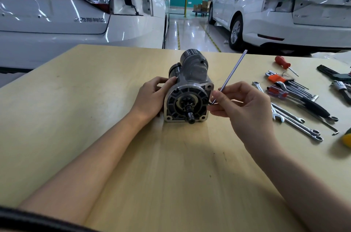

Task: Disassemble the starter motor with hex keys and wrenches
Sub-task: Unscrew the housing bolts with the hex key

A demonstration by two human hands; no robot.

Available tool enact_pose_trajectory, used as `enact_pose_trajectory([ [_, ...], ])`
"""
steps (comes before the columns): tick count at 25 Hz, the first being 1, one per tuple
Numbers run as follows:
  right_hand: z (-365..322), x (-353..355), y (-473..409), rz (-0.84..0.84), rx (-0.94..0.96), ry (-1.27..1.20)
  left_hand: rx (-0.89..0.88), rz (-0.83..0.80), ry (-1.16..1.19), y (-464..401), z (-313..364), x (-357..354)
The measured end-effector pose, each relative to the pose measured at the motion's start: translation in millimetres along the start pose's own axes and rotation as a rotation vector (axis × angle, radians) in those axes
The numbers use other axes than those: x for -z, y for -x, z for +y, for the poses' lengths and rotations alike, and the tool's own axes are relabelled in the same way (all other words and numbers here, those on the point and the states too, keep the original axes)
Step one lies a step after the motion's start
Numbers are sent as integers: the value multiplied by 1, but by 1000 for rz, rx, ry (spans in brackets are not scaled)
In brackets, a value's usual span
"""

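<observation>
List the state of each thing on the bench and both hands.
starter motor: on its side, pinion facing the camera
hex key: short end at a front-face bolt
left hand: grips the motor
right hand: pinches the hex key
wrenches: lying loose

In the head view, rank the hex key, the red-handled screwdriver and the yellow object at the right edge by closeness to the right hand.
1. hex key: pinched in the right hand itself, short end at the starter motor face.
2. red-handled screwdriver: beyond the hand, up and to the right on the table.
3. yellow object: farthest, at the table's right edge.
</observation>
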State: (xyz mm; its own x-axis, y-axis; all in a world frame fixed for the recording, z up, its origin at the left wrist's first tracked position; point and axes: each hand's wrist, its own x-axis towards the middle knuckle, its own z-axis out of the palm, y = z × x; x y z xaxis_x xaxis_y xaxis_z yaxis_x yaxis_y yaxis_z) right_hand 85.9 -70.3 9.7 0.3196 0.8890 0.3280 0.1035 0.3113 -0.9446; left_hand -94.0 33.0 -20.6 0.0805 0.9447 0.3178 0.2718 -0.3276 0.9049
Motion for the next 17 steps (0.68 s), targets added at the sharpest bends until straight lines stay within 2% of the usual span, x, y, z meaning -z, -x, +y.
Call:
enact_pose_trajectory([
  [4,6,-1,1,-17,65,57,-1,-11,1,1,1,0],
  [10,14,-6,4,-89,676,622,-2,-15,7,0,1,1],
  [14,18,-6,4,-191,782,795,-18,-33,5,0,1,1],
  [17,16,-6,3,-177,794,770,-12,-26,-5,0,1,1],
])
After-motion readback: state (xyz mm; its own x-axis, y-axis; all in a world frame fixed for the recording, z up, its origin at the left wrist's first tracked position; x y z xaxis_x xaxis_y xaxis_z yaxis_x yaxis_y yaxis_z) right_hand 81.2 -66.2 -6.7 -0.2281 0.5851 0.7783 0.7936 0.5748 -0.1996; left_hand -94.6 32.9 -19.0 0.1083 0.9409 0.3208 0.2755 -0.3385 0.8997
